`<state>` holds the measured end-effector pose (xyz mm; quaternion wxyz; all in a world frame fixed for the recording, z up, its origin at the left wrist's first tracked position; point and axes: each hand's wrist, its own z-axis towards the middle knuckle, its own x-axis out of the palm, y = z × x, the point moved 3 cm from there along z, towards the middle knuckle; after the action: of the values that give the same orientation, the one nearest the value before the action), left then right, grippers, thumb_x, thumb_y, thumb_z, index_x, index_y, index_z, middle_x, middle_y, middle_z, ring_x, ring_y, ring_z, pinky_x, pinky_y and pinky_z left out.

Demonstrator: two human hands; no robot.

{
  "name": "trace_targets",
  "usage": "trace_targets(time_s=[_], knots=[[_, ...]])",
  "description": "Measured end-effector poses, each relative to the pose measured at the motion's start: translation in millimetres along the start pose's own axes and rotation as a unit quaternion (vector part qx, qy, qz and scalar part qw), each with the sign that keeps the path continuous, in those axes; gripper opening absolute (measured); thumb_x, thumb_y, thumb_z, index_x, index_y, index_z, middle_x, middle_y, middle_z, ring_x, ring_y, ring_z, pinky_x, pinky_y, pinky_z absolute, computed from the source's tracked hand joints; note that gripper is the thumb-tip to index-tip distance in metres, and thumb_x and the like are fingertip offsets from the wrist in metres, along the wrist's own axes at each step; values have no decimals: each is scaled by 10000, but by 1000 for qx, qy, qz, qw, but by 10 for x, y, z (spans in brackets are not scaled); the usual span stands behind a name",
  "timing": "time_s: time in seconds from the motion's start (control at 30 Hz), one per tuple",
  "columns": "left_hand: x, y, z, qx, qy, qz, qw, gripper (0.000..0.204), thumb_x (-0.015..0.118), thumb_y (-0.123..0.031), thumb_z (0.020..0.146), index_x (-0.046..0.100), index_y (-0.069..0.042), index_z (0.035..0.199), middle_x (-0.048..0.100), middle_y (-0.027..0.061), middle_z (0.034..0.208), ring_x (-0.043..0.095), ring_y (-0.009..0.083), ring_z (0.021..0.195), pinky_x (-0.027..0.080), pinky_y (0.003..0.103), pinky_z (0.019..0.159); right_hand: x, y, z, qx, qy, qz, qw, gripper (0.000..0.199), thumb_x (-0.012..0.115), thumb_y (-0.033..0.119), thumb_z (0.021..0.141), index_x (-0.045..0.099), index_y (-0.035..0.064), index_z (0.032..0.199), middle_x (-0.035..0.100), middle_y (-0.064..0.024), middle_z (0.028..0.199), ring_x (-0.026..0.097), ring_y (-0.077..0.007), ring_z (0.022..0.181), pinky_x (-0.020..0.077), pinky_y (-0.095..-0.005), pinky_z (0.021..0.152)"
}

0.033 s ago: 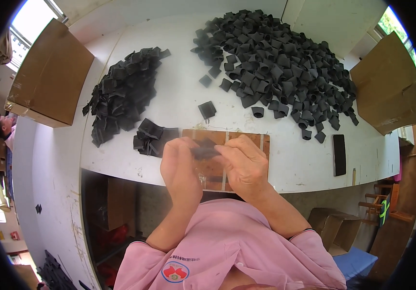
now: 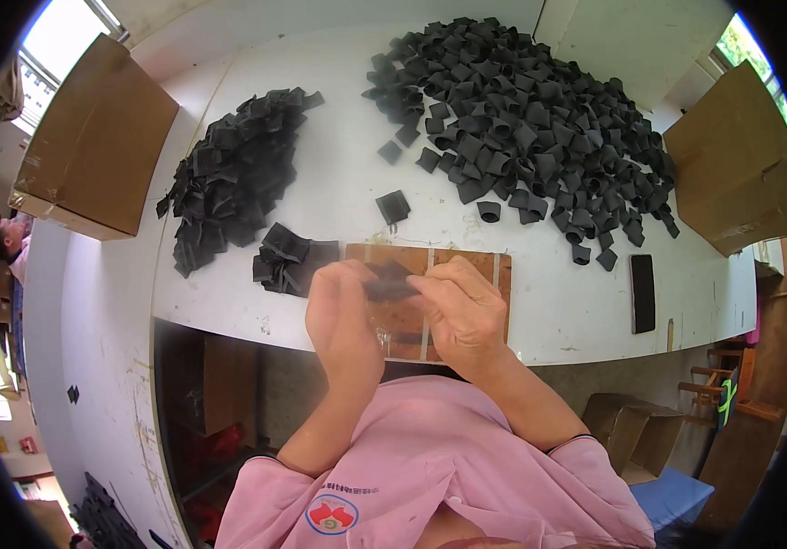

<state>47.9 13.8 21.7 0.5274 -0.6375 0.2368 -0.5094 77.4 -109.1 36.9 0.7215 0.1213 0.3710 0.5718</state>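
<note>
Above a brown wooden board (image 2: pixel 467 316) at the table's front edge, I hold a small black fabric piece (image 2: pixel 388 282) between both hands. My left hand (image 2: pixel 339 297) pinches its left end, and my right hand (image 2: pixel 462 306) grips its right end with thumb and fingers. The piece is slightly blurred and partly covered by my fingers. Just left of the board lies a small heap of black fabric pieces (image 2: pixel 282 256). Beyond the board a single flat black piece (image 2: pixel 393 208) rests on the white table.
A large pile of short black fabric tubes (image 2: pixel 522 119) spreads at the back right; another pile of flat black pieces (image 2: pixel 238 174) lies left. Cardboard boxes (image 2: pixel 105 137) (image 2: pixel 732 156) flank the table. A dark phone-like slab (image 2: pixel 642 293) lies right. Another person (image 2: pixel 14 242) is far left.
</note>
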Motion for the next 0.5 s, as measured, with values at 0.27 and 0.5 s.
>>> trace_targets(time_s=[0.27, 0.5], knots=[[26, -65, 55, 92, 96, 109, 985, 136, 473, -122, 889, 480, 7, 933, 495, 76, 919, 444, 127, 861, 355, 243, 782, -15, -150, -82, 117, 36, 129, 984, 178, 658, 17, 672, 620, 14, 846, 557, -82, 731, 527, -185, 618, 430, -270, 522], [48, -237, 112, 213, 183, 283, 917, 76, 585, -49, 810, 567, 8, 857, 564, 71, 807, 510, 141, 737, 409, 226, 636, -42, -263, 25, 193, 107, 249, 943, 131, 635, 41, 740, 643, 19, 869, 578, -57, 709, 525, -132, 610, 404, -237, 529]])
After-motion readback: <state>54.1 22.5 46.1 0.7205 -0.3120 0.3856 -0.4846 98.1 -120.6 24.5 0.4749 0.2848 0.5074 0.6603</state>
